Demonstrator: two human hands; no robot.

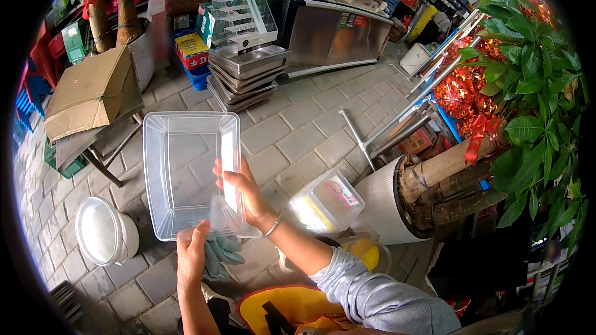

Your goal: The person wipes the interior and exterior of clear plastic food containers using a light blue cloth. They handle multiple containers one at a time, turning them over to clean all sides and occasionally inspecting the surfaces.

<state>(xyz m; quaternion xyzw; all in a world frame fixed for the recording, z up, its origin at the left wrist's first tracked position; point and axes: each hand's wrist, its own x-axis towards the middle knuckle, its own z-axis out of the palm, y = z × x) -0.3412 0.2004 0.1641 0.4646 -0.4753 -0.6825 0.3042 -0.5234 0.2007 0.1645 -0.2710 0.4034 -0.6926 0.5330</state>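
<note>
I hold a clear rectangular plastic tub [186,167] out in front of me, its open side facing me, over a paved floor. My left hand [191,254] grips its near rim, thumb on the edge. My right hand [243,189] grips the right wall, fingers reaching inside; a thin bangle circles that wrist. A grey-green cloth [220,253] hangs just below the tub between my hands.
A white lidded bucket [102,231] stands at lower left. A cardboard sheet [90,93] lies on a folding table. Stacked metal trays [245,74] sit ahead. A clear box [326,201] rests by a white planter [385,201] with a leafy tree at right.
</note>
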